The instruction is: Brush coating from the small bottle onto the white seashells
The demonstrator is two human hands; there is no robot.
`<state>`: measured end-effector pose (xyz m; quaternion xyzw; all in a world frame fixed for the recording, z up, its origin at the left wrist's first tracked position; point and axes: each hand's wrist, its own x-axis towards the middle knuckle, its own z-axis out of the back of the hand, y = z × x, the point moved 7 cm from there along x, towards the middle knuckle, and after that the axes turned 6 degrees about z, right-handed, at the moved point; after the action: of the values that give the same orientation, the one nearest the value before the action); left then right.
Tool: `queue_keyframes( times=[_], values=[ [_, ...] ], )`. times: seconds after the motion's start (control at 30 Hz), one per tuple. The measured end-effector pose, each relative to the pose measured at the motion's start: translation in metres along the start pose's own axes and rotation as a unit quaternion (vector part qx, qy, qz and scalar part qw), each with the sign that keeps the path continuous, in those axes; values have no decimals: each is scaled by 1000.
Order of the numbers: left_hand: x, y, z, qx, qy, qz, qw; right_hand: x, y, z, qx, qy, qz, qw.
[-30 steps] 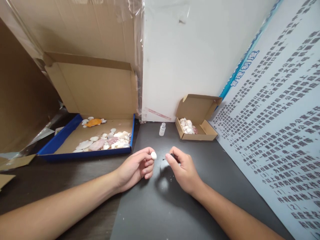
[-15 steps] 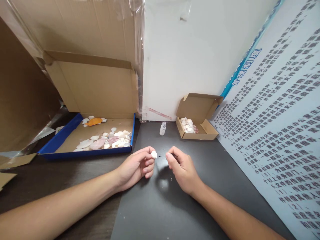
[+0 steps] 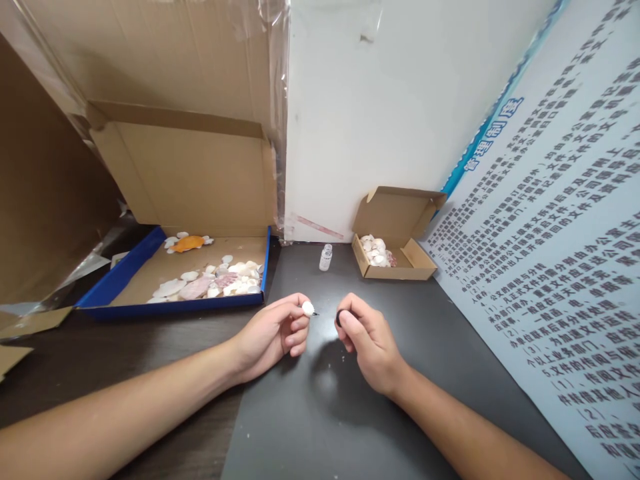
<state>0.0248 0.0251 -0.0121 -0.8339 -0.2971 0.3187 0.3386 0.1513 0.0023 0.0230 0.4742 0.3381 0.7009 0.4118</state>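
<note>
Between the fingertips of my left hand (image 3: 280,337) is a small white seashell (image 3: 308,308). My right hand (image 3: 367,340) pinches a round black cap (image 3: 339,317), apparently a brush cap. A thin dark tip touches or nearly touches the shell's right edge; its stem is hard to make out. Both hands are held over the dark tabletop, a short gap apart. Behind them stands a small clear bottle (image 3: 325,257) with a pale label and no cap on it.
At the left, a blue-edged cardboard box (image 3: 175,308) holds many shells (image 3: 243,279) and an orange piece ringed with white shells (image 3: 189,243). A smaller open box (image 3: 400,272) with shells sits back right. A printed board (image 3: 540,267) borders the right side, a white panel (image 3: 345,133) the back.
The black cap in my right hand has come into view as the hand turned slightly. The dark tip is closer to the shell. My left hand stays nearly still.
</note>
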Motion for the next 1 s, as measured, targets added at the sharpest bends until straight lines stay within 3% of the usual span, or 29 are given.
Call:
queue_keyframes(
  times=[0.17,0.27,0.43,0.83,1.0],
  values=[
    [0,-1,-1,5,3,-3,1000,0,-3,0,-43,5,-22,999],
    [0,-1,-1,3,1,-3,1000,1,-2,1,-10,-4,-8,1000],
    [0,-1,-1,-5,5,-3,1000,0,-6,-4,-40,37,-22,998],
    [0,-1,0,0,6,-1,1000,4,-13,4,-136,-7,-43,990],
    [-1,-1,-1,-2,5,-1,1000,2,-8,-1,-45,9,-25,999]
  ],
)
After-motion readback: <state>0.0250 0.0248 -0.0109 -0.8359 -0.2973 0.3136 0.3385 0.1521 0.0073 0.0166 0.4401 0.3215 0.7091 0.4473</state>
